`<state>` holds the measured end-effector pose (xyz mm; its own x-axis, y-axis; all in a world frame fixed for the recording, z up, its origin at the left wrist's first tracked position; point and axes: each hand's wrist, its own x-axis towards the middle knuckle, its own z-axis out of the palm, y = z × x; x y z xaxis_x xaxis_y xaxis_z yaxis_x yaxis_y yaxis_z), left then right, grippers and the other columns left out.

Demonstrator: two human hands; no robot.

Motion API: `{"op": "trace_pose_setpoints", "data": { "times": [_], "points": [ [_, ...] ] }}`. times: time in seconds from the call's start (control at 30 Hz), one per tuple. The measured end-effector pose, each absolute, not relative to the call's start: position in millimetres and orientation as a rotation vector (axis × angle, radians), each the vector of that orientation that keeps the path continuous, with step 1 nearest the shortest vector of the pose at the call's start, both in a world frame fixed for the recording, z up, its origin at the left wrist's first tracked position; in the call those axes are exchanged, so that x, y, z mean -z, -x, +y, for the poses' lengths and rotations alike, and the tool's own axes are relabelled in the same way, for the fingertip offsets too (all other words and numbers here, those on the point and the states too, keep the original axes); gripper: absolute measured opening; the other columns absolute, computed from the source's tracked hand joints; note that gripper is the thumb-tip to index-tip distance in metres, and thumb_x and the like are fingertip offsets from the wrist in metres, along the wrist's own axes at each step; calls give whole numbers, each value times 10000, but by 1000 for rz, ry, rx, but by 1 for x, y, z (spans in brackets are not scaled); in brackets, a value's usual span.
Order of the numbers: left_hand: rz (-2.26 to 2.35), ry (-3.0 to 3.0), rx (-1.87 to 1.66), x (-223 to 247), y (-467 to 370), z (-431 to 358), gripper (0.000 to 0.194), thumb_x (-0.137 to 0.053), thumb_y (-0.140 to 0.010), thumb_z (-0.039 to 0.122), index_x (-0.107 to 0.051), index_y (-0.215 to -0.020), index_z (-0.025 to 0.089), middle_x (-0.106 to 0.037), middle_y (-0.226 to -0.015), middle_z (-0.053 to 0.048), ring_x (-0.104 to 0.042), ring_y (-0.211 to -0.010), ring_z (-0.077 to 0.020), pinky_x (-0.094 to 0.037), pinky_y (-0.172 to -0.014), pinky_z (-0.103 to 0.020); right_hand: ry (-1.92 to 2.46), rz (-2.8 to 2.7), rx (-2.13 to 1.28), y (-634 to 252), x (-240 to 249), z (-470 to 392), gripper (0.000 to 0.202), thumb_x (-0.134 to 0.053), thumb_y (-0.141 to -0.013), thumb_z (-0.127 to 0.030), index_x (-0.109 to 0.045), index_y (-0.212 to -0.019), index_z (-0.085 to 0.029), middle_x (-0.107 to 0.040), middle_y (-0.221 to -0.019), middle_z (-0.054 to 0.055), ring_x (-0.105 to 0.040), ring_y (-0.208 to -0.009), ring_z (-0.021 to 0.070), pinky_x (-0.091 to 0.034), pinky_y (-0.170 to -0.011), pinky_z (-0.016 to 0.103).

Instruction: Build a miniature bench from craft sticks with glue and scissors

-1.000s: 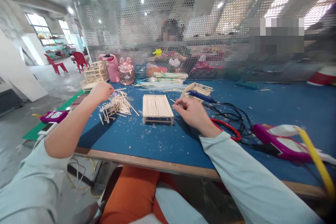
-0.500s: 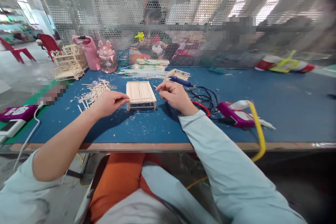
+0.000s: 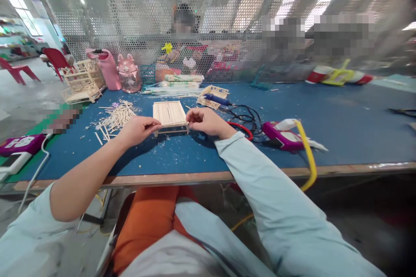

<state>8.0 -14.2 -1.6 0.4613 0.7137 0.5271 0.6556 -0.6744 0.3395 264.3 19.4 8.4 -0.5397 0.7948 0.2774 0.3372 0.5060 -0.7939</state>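
A small bed-shaped frame built of thin wooden sticks (image 3: pixel 169 112) stands on the blue table top, its slatted top facing up and short legs at the front. My left hand (image 3: pixel 140 130) pinches at its front left corner, thumb and forefinger together. At the front right corner, the fingers of my right hand (image 3: pixel 208 122) are closed in a pinch too. A thin stick (image 3: pixel 173 125) runs along the front edge between both sets of fingertips; whether it is fixed there I cannot tell. Left of the frame lies a heap of loose short sticks (image 3: pixel 120 114).
Behind my right hand lie a blue-handled tool (image 3: pixel 217 99) with black cable and another small stick frame (image 3: pixel 209 103). A purple power strip (image 3: pixel 282 136) with a yellow cord is at right. Bundled sticks (image 3: pixel 182 82), a pink bottle (image 3: pixel 108 71) and jar (image 3: pixel 129 75) stand near the mesh screen (image 3: pixel 227 17).
My right hand has moved in to the frame's front right corner and closed its fingers there. My left hand stays at the left corner. The view has shifted slightly.
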Motion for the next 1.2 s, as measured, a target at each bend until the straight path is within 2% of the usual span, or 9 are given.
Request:
{"op": "trace_pose_setpoints", "data": {
  "times": [0.27,0.4,0.6,0.7,0.87,1.0,1.2],
  "points": [
    [1284,-2653,-975,0,-9,-15,250,-518,-849,338,-713,-844,182,-725,-723,-30,-613,-584,-118,-421,-570,-212,966,-2124,-755,-263,-9,18,182,-625,-661,-321,-586,-675,-143,-532,-576,-21,-447,-522,79,-353,-510,231],
    [1388,-2803,-846,-2,-11,-18,269,-495,-865,357,-706,-909,196,-738,-804,-44,-653,-670,-146,-430,-604,-226,940,-2040,-685,-261,-12,14,202,-633,-681,-335,-612,-659,-135,-549,-569,-13,-443,-510,76,-350,-495,228],
    [1381,-2941,-794,0,-12,-19,288,-468,-886,370,-701,-937,208,-743,-858,-44,-680,-763,-162,-450,-648,-231,954,-1964,-683,-271,-10,9,241,-579,-747,-347,-635,-851,-137,-546,-551,-30,-471,-476,84,-372,-478,225],
    [1358,-2911,-841,2,-12,-17,276,-485,-880,359,-704,-947,205,-743,-871,-44,-681,-778,-162,-462,-671,-239,970,-2023,-608,-273,-6,9,258,-600,-736,-356,-667,-864,-142,-581,-575,-15,-472,-493,89,-372,-489,229],
    [1371,-2828,-834,2,-13,-16,258,-483,-875,344,-695,-946,215,-737,-868,-36,-662,-759,-150,-445,-667,-243,968,-2092,-388,-261,-3,7,181,-602,-750,-310,-701,-753,-159,-686,-719,41,-566,-623,126,-423,-593,258],
    [1433,-2616,-736,0,-8,-16,264,-611,-780,314,-627,-1006,179,-687,-711,-16,-595,-621,-138,-399,-586,-242,961,-2103,-290,-257,-1,6,138,-590,-742,-248,-694,-720,-160,-691,-717,40,-577,-621,126,-432,-602,256],
    [1461,-2397,-788,-2,4,-13,198,-676,-702,310,-579,-801,169,-605,-668,7,-527,-598,-119,-370,-570,-245,999,-2120,-294,-259,0,5,139,-570,-730,-237,-685,-718,-160,-671,-674,27,-543,-578,113,-414,-568,246]
  ]
}}
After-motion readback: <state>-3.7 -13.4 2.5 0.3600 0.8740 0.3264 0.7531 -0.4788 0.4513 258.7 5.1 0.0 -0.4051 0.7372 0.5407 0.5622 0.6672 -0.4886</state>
